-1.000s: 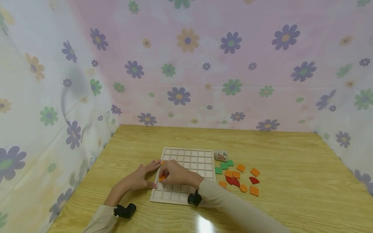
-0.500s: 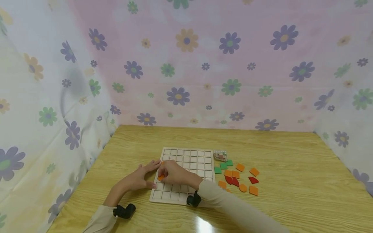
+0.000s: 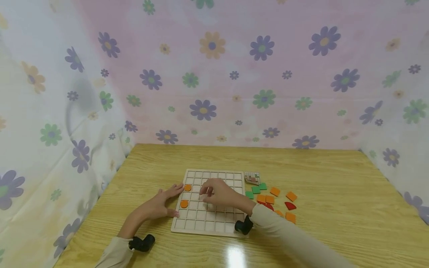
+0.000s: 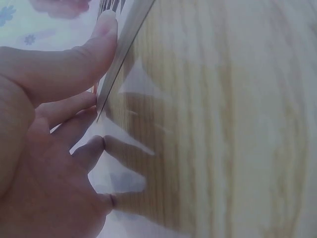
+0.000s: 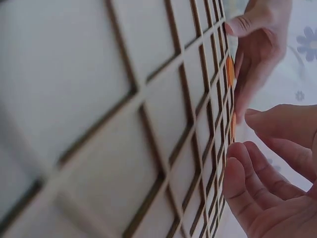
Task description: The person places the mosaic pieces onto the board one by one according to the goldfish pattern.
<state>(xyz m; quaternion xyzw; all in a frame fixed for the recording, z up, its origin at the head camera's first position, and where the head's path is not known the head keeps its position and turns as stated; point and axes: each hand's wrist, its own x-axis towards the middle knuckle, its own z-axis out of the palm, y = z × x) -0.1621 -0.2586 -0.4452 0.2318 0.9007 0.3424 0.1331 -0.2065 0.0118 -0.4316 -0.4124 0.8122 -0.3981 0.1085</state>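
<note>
A wooden grid board lies on the table with two orange discs, an upper disc and a lower disc, in its left column. My left hand touches the board's left edge, thumb and fingers spread apart; the left wrist view shows the thumb against the rim. Over the middle of the board hovers my right hand, its fingers loosely bent. In the right wrist view, a gap separates the right thumb from the fingers, and nothing is held.
Right of the board lie green squares, orange squares and red quarter-circle pieces. A small patterned card sits by the board's upper right corner. Flowered cloth hangs behind the table.
My right hand has let go of the lower orange disc and moved right, over the board's middle. Both discs now show in full. My left hand has stayed at the edge.
</note>
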